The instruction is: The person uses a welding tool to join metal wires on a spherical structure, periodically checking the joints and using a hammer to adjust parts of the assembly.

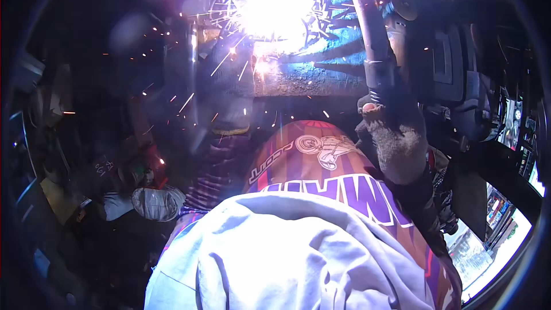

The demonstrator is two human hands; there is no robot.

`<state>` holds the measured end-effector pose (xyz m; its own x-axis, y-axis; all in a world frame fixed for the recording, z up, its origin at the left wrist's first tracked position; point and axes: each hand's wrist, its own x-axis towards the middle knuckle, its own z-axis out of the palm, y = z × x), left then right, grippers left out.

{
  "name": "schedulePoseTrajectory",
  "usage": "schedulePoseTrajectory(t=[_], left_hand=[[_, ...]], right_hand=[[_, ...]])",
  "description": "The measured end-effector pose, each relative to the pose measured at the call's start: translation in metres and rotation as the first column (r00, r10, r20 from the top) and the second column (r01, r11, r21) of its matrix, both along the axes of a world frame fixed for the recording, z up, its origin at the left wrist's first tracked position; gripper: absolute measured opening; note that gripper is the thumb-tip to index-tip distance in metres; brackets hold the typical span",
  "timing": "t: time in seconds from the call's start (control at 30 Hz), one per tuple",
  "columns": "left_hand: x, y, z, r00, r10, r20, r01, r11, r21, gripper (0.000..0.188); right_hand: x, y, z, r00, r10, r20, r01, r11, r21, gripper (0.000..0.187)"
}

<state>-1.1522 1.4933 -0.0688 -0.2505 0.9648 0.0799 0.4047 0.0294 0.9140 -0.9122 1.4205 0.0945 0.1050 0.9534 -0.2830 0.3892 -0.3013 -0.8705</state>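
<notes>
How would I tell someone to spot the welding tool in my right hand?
Start from the blinding welding glare at top centre. Below and right of it, find your grey-gloved right hand; the welding tool rises from it toward the top edge. It is long and narrow with a brightly lit left edge, unlike the dim, boxy panel farther right.

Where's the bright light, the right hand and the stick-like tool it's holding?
Bright light (274,7): head view, its white middle.
Right hand (396,139): head view, middle of its glove.
Stick-like tool (375,49): head view, its long shaft.
</notes>
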Motion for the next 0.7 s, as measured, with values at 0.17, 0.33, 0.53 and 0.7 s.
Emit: schedulePoseTrajectory(t=[0.17, 0.33, 0.53, 0.7], left_hand=[[0.001, 0.002, -0.005, 1.0, -0.022, -0.013, 0.023, 0.999, 0.029, 0.04], [-0.002, 0.004, -0.011, 0.999, -0.035, -0.004, 0.035, 0.998, 0.047, 0.042], [-0.004, 0.002, -0.018, 0.998, -0.048, 0.044, 0.046, 0.998, 0.052, 0.045], [-0.014, -0.001, -0.052, 0.958, -0.105, 0.268, 0.071, 0.989, 0.132, 0.047]], right_hand=[[0.008, -0.008, -0.018, 0.965, -0.006, -0.262, 0.029, 0.996, 0.084, 0.024], [0.038, -0.014, -0.015, 0.672, 0.306, 0.674, -0.553, 0.813, 0.183, 0.026], [0.03, -0.01, -0.029, 0.895, 0.156, 0.418, -0.179, 0.984, 0.016, 0.026], [0.014, -0.001, -0.012, 0.859, 0.248, 0.448, -0.32, 0.943, 0.093, 0.03]])
